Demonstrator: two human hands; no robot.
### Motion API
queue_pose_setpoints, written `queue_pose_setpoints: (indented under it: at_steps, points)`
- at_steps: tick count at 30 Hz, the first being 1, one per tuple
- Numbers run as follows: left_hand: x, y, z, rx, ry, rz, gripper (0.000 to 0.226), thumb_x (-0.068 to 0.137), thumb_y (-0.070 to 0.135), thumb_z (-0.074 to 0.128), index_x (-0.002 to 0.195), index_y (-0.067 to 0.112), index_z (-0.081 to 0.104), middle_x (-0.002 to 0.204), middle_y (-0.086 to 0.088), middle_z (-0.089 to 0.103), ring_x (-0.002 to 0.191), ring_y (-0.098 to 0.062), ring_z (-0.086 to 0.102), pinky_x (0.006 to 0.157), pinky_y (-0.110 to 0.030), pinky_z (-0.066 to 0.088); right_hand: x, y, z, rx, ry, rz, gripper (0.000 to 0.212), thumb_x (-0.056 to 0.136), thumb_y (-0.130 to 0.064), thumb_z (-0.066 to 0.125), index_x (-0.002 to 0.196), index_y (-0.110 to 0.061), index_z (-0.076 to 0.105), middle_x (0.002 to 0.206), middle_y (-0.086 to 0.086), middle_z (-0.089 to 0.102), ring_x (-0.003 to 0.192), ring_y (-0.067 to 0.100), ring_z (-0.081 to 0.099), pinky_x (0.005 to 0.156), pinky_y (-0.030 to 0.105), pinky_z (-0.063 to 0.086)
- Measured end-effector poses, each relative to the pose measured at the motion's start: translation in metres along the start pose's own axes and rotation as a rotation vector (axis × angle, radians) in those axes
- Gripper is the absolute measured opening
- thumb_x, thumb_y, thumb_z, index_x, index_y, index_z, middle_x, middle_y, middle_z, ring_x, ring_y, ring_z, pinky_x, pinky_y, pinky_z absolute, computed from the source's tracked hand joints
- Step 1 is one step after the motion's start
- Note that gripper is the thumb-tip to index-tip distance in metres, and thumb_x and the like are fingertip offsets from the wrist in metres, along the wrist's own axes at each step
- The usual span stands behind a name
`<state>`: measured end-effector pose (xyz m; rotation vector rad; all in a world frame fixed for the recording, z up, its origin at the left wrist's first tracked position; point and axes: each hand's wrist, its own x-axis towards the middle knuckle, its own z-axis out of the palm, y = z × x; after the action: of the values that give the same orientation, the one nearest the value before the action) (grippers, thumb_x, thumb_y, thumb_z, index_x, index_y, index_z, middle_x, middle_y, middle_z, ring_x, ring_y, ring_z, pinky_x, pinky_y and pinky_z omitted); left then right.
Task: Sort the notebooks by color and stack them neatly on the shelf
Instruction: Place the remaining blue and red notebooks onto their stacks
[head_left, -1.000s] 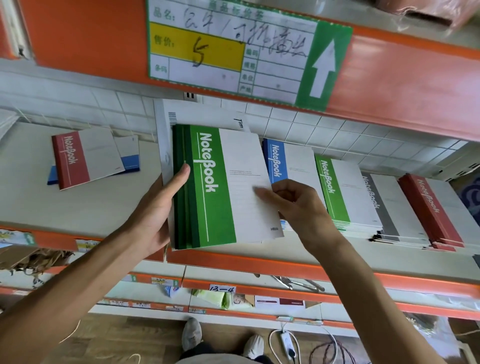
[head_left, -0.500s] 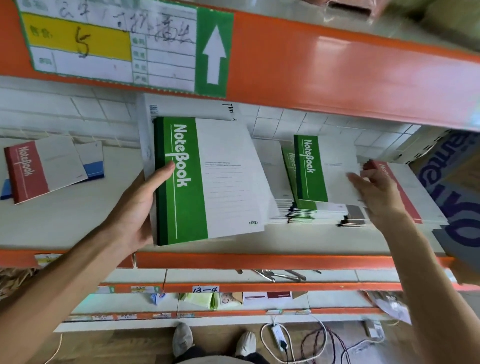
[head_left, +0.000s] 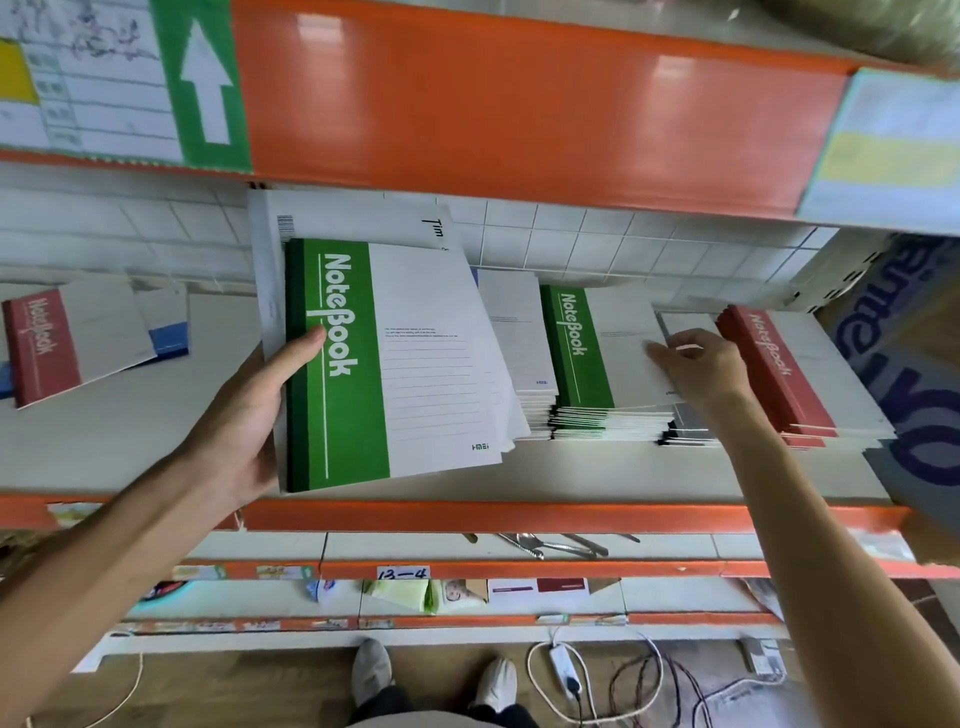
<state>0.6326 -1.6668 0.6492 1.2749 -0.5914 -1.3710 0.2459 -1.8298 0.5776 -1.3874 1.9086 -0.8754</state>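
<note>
My left hand (head_left: 244, 421) grips a stack of green notebooks (head_left: 395, 364) by the spine side, tilted up over the front of the shelf (head_left: 130, 447). To the right lies a pile with a green notebook (head_left: 597, 348) on top. My right hand (head_left: 696, 364) rests on that notebook's right edge, fingers pinching it. A red notebook stack (head_left: 789, 374) lies further right, with grey-spined notebooks (head_left: 685, 431) partly hidden under my hand. At the far left a red notebook (head_left: 62, 343) lies over a blue one (head_left: 169, 338).
An orange beam (head_left: 519, 104) with a price label (head_left: 104, 78) hangs overhead. A cardboard box with blue print (head_left: 904, 374) stands at the right end. Lower shelves hold metal tools (head_left: 550, 543) and small packets. Cables (head_left: 597, 680) lie on the floor by my shoes.
The view has shifted right. My right hand left the held green stack, reached to the right pile and now has its fingers on the edge of the top green notebook there.
</note>
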Motion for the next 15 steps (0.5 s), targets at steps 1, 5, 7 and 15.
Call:
queue_pose_setpoints:
  at_steps: [1,5,7,15]
  points:
    - [-0.001,0.0,0.001,-0.003,0.002,0.0,0.039,0.074,0.041,0.065,0.112,0.031,0.066,0.105,-0.001,0.074,0.092,-0.021,0.072,0.074,-0.039,0.055,-0.001,-0.002,-0.001,-0.059,0.0,-0.016,0.024,0.088,-0.034,0.075,0.103,-0.017,0.068,0.09,0.003,0.068,0.062,0.003,0.055,0.051,0.012,0.04]
    - [-0.002,-0.001,0.006,-0.018,-0.001,0.001,0.038,0.076,0.041,0.063,0.113,0.031,0.066,0.104,-0.001,0.074,0.088,-0.019,0.073,0.063,-0.034,0.059,-0.004,0.0,-0.002,-0.171,0.011,-0.063,0.024,0.087,-0.035,0.075,0.107,-0.021,0.072,0.095,0.001,0.071,0.076,0.012,0.062,0.063,0.018,0.045]
    - [-0.003,-0.002,0.009,-0.022,-0.005,0.004,0.042,0.076,0.041,0.063,0.117,0.03,0.065,0.105,-0.002,0.074,0.089,-0.02,0.073,0.06,-0.034,0.059,-0.003,0.003,0.0,-0.188,0.007,-0.061,0.026,0.086,-0.035,0.075,0.108,-0.021,0.074,0.095,0.002,0.072,0.084,0.015,0.062,0.063,0.02,0.042]
    - [0.0,-0.007,0.018,-0.038,-0.047,-0.003,0.042,0.077,0.04,0.063,0.117,0.027,0.065,0.107,-0.004,0.073,0.092,-0.022,0.072,0.066,-0.036,0.059,0.003,0.017,0.004,-0.172,-0.028,-0.048,0.038,0.078,-0.047,0.076,0.108,-0.023,0.072,0.096,-0.001,0.073,0.09,0.026,0.07,0.089,0.045,0.057]
